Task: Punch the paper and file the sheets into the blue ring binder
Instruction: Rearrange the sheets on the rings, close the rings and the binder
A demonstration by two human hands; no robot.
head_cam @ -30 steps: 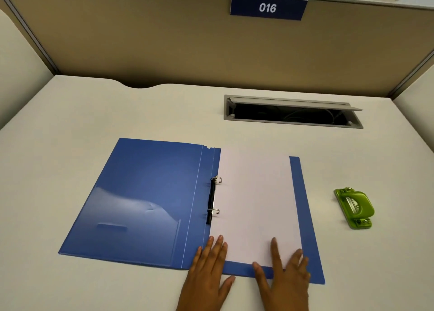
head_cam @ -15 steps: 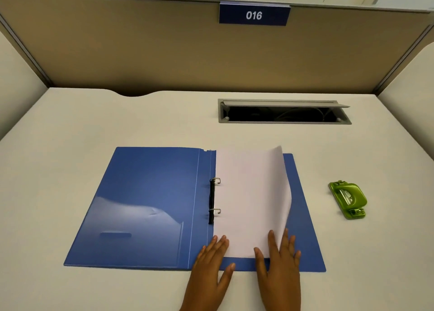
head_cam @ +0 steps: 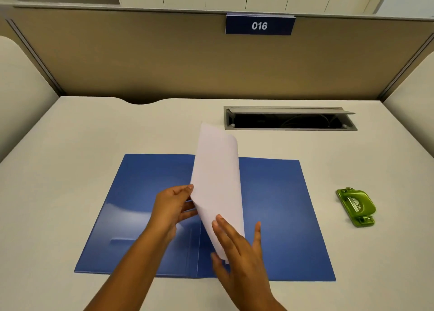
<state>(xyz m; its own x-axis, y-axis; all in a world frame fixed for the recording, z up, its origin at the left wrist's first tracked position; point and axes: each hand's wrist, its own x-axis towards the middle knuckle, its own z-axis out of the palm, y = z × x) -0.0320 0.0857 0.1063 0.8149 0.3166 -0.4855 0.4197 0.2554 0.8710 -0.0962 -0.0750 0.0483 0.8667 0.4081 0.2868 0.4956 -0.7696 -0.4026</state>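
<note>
- White paper (head_cam: 217, 184) is held up over the middle of the open blue binder (head_cam: 277, 216), curled and tilted, its top corner leaning away from the person.
- Left hand (head_cam: 172, 207) pinches the sheet's left edge, thumb on the near side and fingers curled behind it.
- Right hand (head_cam: 237, 247) has the bottom of the sheet, thumb below the lower corner, fingers fairly straight along the paper face; looks like a light pinch.
- Binder lies flat, both covers spread; rings are hidden behind the paper and hands, so can't tell whether they are open or closed.
- Green punch (head_cam: 355, 206) sits right of the binder, well apart from it, untouched.
- Whether the paper has holes can't be seen; likely the punching step is not yet done.
- Risk: sheet is limp and already bowed, so a tighter grip could crease it.
- Risk: if this is several sheets, the loose two-point hold may let them fan out, and the holes would then land misaligned.
- Risk: reaching right for the punch one-handed could let the paper flop or slide off the slick cover.
- Desk (head_cam: 70, 158) is smooth off-white laminate.
- Behind the binder, a grey cable slot (head_cam: 290, 118) stands open in the desk.
- Tan partition (head_cam: 141, 59) behind that carries a navy "016" sign (head_cam: 259, 25); pale cabinets above.
</note>
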